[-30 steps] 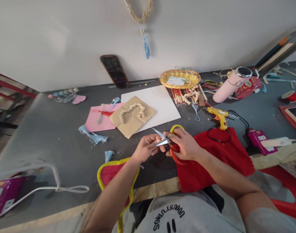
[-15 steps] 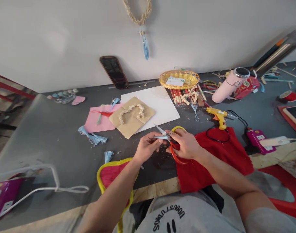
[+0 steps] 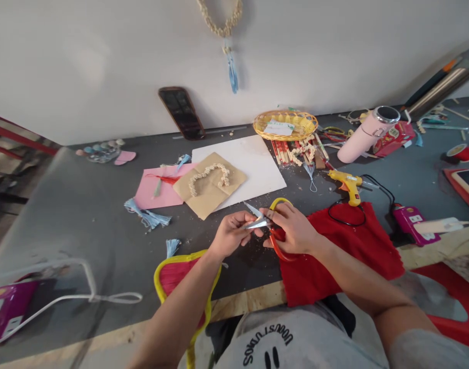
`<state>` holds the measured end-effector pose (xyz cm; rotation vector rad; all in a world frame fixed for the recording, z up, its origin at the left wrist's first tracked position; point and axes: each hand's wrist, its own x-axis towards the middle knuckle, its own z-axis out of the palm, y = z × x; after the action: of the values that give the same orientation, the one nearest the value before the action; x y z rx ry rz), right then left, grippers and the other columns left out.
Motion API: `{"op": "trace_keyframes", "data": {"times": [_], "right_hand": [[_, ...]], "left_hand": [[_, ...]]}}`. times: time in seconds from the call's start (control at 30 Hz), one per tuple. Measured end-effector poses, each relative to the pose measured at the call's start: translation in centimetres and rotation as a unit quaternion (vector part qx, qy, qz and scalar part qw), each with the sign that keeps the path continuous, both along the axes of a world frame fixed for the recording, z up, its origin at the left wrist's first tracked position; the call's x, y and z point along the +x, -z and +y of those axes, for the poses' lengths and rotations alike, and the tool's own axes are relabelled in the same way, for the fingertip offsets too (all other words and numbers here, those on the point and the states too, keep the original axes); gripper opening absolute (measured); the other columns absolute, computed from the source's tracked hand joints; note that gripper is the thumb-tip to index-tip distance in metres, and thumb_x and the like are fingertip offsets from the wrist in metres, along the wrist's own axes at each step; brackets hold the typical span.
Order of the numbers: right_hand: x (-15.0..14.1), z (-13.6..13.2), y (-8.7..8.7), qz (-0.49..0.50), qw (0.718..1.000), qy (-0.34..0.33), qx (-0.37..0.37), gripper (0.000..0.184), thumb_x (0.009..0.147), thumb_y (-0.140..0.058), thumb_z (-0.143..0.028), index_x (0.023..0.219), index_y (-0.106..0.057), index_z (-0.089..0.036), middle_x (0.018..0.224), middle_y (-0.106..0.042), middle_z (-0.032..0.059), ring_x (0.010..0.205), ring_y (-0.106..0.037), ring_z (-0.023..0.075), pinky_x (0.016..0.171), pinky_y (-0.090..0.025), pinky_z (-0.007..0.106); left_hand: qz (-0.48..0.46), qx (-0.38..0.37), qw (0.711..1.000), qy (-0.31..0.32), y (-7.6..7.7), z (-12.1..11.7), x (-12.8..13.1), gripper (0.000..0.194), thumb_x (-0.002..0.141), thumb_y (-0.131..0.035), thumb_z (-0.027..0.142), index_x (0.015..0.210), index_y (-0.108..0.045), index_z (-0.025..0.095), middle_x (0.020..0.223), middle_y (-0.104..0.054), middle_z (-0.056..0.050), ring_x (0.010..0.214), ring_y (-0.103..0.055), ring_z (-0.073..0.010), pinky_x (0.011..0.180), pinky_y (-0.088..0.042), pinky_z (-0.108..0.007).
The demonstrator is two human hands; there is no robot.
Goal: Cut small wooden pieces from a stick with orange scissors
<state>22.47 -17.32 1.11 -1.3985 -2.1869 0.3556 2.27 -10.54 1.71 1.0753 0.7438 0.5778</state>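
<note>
My right hand is closed round the handles of a pair of scissors, one handle loop yellow and the other red-orange. The scissors' blades are parted and point left. My left hand is closed in a pinch beside the blades; what its fingers hold is too small to make out. Beyond the hands, a curved string of cream-coloured bits lies on a square of brown paper. A red cloth is spread under and beside my right forearm.
A yellow glue gun lies to the right, its cord trailing over the cloth. Behind stand a wicker basket, a pink bottle and a phone against the wall. Blue tassels and pink paper lie left.
The scissors have tilted a little, and the lower blade now lies across my left fingertips. My left hand has turned slightly. The other things lie as before.
</note>
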Motion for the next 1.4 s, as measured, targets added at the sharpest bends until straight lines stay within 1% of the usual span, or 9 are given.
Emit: {"op": "trace_keyframes", "data": {"times": [0.17,0.3,0.5,0.6,0.67,0.83,1.07,1.2,1.4], "right_hand": [[0.05,-0.08,0.2,0.0,1.0,-0.011,0.0,0.074,0.083,-0.064,-0.052,0.145,-0.04,-0.019,0.107,-0.055,0.012,0.103,-0.051,0.0276,0.095,-0.049,0.047],[0.14,-0.4,0.16,-0.026,1.0,0.013,-0.009,0.071,0.084,-0.06,-0.056,0.142,-0.045,-0.018,0.105,-0.056,0.013,0.103,-0.053,0.0284,0.092,-0.052,0.046],[-0.11,-0.43,-0.35,-0.026,0.997,0.054,-0.049,0.071,0.083,-0.06,-0.06,0.14,-0.047,-0.02,0.111,-0.059,0.0136,0.105,-0.056,0.0296,0.087,-0.054,0.045],[-0.22,-0.22,-0.33,-0.021,0.997,0.056,-0.038,0.072,0.083,-0.06,-0.059,0.141,-0.046,-0.019,0.112,-0.058,0.014,0.107,-0.054,0.0298,0.092,-0.052,0.046],[-0.21,-0.11,-0.24,-0.019,0.998,0.047,-0.025,0.074,0.082,-0.062,-0.058,0.142,-0.045,-0.018,0.11,-0.056,0.014,0.107,-0.052,0.0298,0.095,-0.05,0.047],[-0.07,-0.07,-0.13,-0.013,1.0,0.024,-0.01,0.079,0.079,-0.066,-0.058,0.143,-0.043,-0.019,0.107,-0.054,0.0125,0.104,-0.048,0.03,0.097,-0.046,0.05],[-0.08,-0.06,0.16,-0.005,1.0,0.004,0.006,0.076,0.08,-0.067,-0.051,0.143,-0.042,-0.019,0.107,-0.052,0.0119,0.103,-0.047,0.0291,0.096,-0.046,0.05],[-0.13,-0.16,0.37,-0.011,1.0,0.001,0.002,0.074,0.082,-0.065,-0.049,0.144,-0.04,-0.018,0.105,-0.054,0.0121,0.102,-0.049,0.0284,0.095,-0.048,0.048],[-0.04,-0.55,-0.05,-0.032,0.999,0.026,-0.03,0.071,0.084,-0.062,-0.054,0.142,-0.044,-0.018,0.108,-0.057,0.0138,0.104,-0.054,0.0291,0.091,-0.053,0.046]], "left_hand": [[-0.001,-0.029,0.999,0.018,-0.21,0.12,0.04,0.031,0.066,-0.08,0.035,0.07,-0.06,0.012,0.058,-0.068,-0.004,0.033,-0.037,-0.003,0.034,-0.024,-0.018],[-0.003,-0.019,1.0,0.022,0.22,0.02,0.02,0.032,0.07,-0.078,0.038,0.072,-0.061,0.012,0.06,-0.069,-0.005,0.033,-0.037,-0.0031,0.035,-0.025,-0.018],[0.029,0.077,0.996,-0.038,0.52,-0.39,0.48,0.034,0.074,-0.076,0.044,0.082,-0.065,0.013,0.067,-0.071,-0.005,0.041,-0.047,-0.0065,0.041,-0.035,-0.019],[0.073,0.152,0.983,-0.071,0.68,-0.51,0.52,0.028,0.077,-0.072,0.041,0.08,-0.066,0.014,0.067,-0.07,-0.004,0.044,-0.051,-0.0078,0.045,-0.038,-0.02],[0.082,0.177,0.978,-0.074,0.72,-0.52,0.39,0.027,0.08,-0.069,0.041,0.077,-0.066,0.015,0.067,-0.07,-0.004,0.043,-0.049,-0.0074,0.044,-0.038,-0.02],[0.045,0.121,0.991,-0.035,0.4,-0.43,0.06,0.028,0.077,-0.071,0.04,0.078,-0.064,0.014,0.068,-0.072,-0.006,0.04,-0.044,-0.0064,0.04,-0.035,-0.02],[0.014,0.03,0.999,0.007,0.1,-0.15,0.01,0.029,0.069,-0.078,0.037,0.073,-0.064,0.012,0.063,-0.071,-0.005,0.036,-0.04,-0.0046,0.036,-0.029,-0.02],[0.016,0.014,1.0,0.015,0.07,0.01,-0.07,0.031,0.07,-0.077,0.039,0.072,-0.063,0.012,0.061,-0.07,-0.005,0.035,-0.038,-0.004,0.036,-0.027,-0.019],[0.003,0.035,0.999,0.004,0.56,-0.28,0.12,0.031,0.074,-0.075,0.041,0.074,-0.066,0.011,0.063,-0.071,-0.007,0.037,-0.039,-0.0043,0.037,-0.028,-0.019]]}}
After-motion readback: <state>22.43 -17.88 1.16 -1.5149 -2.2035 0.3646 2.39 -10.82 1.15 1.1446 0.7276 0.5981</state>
